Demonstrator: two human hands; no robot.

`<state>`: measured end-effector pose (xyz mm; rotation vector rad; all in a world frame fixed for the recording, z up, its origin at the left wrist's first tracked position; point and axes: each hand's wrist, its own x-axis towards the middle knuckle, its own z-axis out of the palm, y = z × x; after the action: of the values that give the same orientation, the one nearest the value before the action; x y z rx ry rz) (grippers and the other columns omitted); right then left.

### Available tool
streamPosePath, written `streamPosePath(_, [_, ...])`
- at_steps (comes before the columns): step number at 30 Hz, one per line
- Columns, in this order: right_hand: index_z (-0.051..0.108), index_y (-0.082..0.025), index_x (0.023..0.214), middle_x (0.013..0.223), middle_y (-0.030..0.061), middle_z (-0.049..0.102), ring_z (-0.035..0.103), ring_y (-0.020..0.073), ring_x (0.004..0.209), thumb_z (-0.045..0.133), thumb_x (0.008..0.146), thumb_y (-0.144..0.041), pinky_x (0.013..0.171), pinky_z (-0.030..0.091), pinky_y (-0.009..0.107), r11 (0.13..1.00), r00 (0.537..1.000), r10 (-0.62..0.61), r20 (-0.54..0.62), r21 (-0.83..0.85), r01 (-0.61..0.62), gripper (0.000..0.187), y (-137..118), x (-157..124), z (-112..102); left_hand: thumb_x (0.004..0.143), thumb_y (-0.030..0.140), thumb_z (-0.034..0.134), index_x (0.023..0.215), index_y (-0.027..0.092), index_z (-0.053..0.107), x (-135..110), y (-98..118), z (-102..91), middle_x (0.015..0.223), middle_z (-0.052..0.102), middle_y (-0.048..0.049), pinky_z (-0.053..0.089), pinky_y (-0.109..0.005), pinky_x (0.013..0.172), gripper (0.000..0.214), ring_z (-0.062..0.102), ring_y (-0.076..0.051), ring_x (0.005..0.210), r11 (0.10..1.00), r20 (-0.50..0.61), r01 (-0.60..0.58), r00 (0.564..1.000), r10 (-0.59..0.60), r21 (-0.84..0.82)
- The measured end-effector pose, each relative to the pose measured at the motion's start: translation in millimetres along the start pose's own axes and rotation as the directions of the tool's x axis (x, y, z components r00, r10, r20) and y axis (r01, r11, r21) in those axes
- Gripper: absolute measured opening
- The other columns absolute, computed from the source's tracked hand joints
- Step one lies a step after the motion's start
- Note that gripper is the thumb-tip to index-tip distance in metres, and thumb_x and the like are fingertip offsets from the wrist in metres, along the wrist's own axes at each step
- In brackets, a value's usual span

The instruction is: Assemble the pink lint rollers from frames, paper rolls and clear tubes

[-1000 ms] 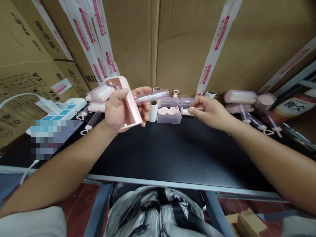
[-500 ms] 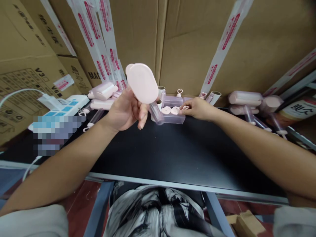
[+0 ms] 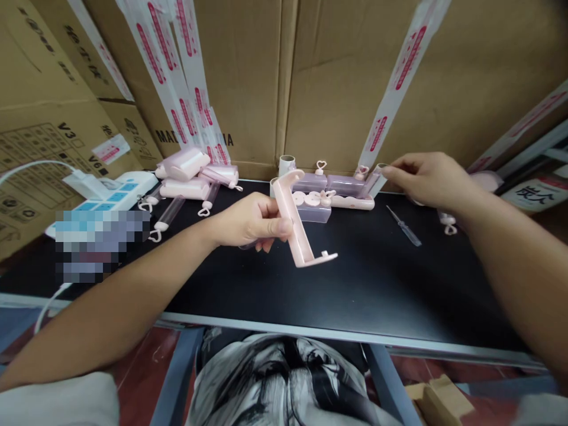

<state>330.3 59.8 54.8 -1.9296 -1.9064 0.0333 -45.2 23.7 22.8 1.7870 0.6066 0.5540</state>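
Observation:
My left hand (image 3: pixel 255 225) grips a pale pink plastic shell (image 3: pixel 295 228), a long channel with a bent piece at each end, thumb on its front. Under that hand the edge of something clear shows; most of it is hidden. My right hand (image 3: pixel 421 174) has its curled fingertips at the rim of a white tube (image 3: pixel 377 183), which leans beside a clear purplish one. Between the hands, two pink round caps (image 3: pixel 306 199) and a heart-shaped loop (image 3: pixel 327 197) sit on a clear purplish case (image 3: pixel 314 214). A pink strip-like part (image 3: pixel 354 202) lies beside them.
A screwdriver (image 3: pixel 404 226) lies on the black table (image 3: pixel 346 284). Pink cases (image 3: pixel 186 186) and heart-looped clear tubes (image 3: pixel 171 214) are piled at the left, near a power strip (image 3: pixel 128 186). Large cardboard boxes (image 3: pixel 337 77) stand behind.
My left hand has turned the pink shell, so its hollow side shows, and lowered it. My right hand has moved right, from the round caps to the white tube. The screwdriver has come into view.

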Motion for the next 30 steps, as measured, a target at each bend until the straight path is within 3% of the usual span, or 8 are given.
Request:
streamPosePath(3, [0.075, -0.015, 0.097, 0.095, 0.0171, 0.076, 0.062, 0.0238, 0.079, 0.057, 0.100, -0.055, 0.072, 0.039, 0.037, 0.930, 0.958, 0.115, 0.263, -0.367, -0.011, 0.044, 34, -8, 8, 0.086, 0.058, 0.079, 0.095, 0.012, 0.074, 2, -1, 9.2, 0.074, 0.068, -0.0019, 0.049, -0.017, 0.047, 0.047, 0.063, -0.009, 0.054, 0.996, 0.056, 0.052, 0.997, -0.056, 0.070])
streamPosePath(5, [0.075, -0.014, 0.094, 0.096, 0.0194, 0.077, 0.065, 0.0275, 0.080, 0.061, 0.098, -0.053, 0.073, 0.041, 0.038, 0.911, 0.915, 0.155, 0.372, -0.411, 0.013, 0.042, 56, -16, 23, 0.090, 0.055, 0.076, 0.099, 0.013, 0.074, 4, -4, 14.0, 0.083, 0.071, -0.0040, 0.054, -0.019, 0.056, 0.043, 0.066, -0.010, 0.063, 0.995, 0.095, 0.058, 0.993, -0.066, 0.087])
streamPosePath(9, [0.074, -0.010, 0.107, 0.109, 0.0240, 0.077, 0.071, 0.0337, 0.094, 0.059, 0.097, -0.030, 0.082, 0.047, 0.040, 0.913, 0.907, 0.155, 0.392, -0.407, 0.020, 0.027, 85, -38, 45, 0.097, 0.049, 0.069, 0.106, 0.013, 0.073, 5, -11, 16.8, 0.098, 0.075, -0.0090, 0.059, -0.026, 0.077, 0.038, 0.071, -0.015, 0.084, 0.993, 0.188, -0.003, 0.982, -0.020, 0.119])
streamPosePath(12, [0.072, -0.012, 0.114, 0.109, 0.0198, 0.078, 0.072, 0.0313, 0.094, 0.048, 0.100, -0.025, 0.087, 0.049, 0.040, 0.929, 0.913, 0.142, 0.383, -0.369, 0.011, 0.031, 92, -58, 33, 0.101, 0.043, 0.065, 0.112, 0.013, 0.073, 6, -14, 16.1, 0.109, 0.077, -0.0114, 0.057, -0.030, 0.090, 0.033, 0.072, -0.020, 0.099, 0.979, 0.234, -0.087, 0.971, 0.041, 0.187])
streamPosePath(16, [0.069, -0.020, 0.123, 0.096, 0.0101, 0.077, 0.069, 0.0247, 0.078, 0.049, 0.102, -0.041, 0.076, 0.052, 0.036, 0.995, 0.932, -0.103, 0.349, 0.048, 0.092, 0.035, 60, -95, 0, 0.101, 0.036, 0.065, 0.112, 0.013, 0.073, 7, -14, 18.7, 0.114, 0.077, -0.0114, 0.053, -0.031, 0.096, 0.026, 0.071, -0.021, 0.104, 0.951, 0.291, -0.185, 0.951, 0.109, 0.248])
streamPosePath(20, [0.075, -0.025, 0.101, 0.093, 0.0050, 0.076, 0.067, 0.0201, 0.078, 0.055, 0.103, -0.047, 0.071, 0.050, 0.031, 0.851, 0.818, -0.480, 0.317, 0.397, 0.345, 0.030, -11, -125, -14, 0.101, 0.047, 0.063, 0.113, 0.014, 0.073, 6, -11, 22.0, 0.111, 0.075, -0.0119, 0.053, -0.033, 0.094, 0.037, 0.068, -0.022, 0.100, 0.943, 0.336, -0.190, 0.937, 0.092, 0.272])
streamPosePath(24, [0.077, -0.025, 0.098, 0.083, 0.0048, 0.074, 0.064, 0.0182, 0.069, 0.059, 0.102, -0.039, 0.065, 0.047, 0.031, 0.722, 0.754, -0.636, 0.165, 0.472, 0.506, 0.024, -61, -127, -7, 0.101, 0.069, 0.048, 0.099, 0.012, 0.069, 2, -10, 21.4, 0.094, 0.069, -0.0107, 0.052, -0.033, 0.083, 0.061, 0.063, -0.020, 0.087, 0.974, 0.305, -0.121, 0.951, 0.057, 0.193])
streamPosePath(30, [0.074, -0.024, 0.095, 0.081, 0.0047, 0.072, 0.064, 0.0177, 0.067, 0.055, 0.104, -0.035, 0.064, 0.046, 0.031, 0.708, 0.756, -0.648, 0.096, 0.443, 0.550, 0.024, -67, -124, 10, 0.098, 0.073, 0.050, 0.083, 0.013, 0.064, 2, -16, 20.2, 0.077, 0.061, -0.0061, 0.048, -0.028, 0.068, 0.063, 0.055, -0.016, 0.072, 0.989, 0.194, -0.077, 0.980, 0.052, 0.128])
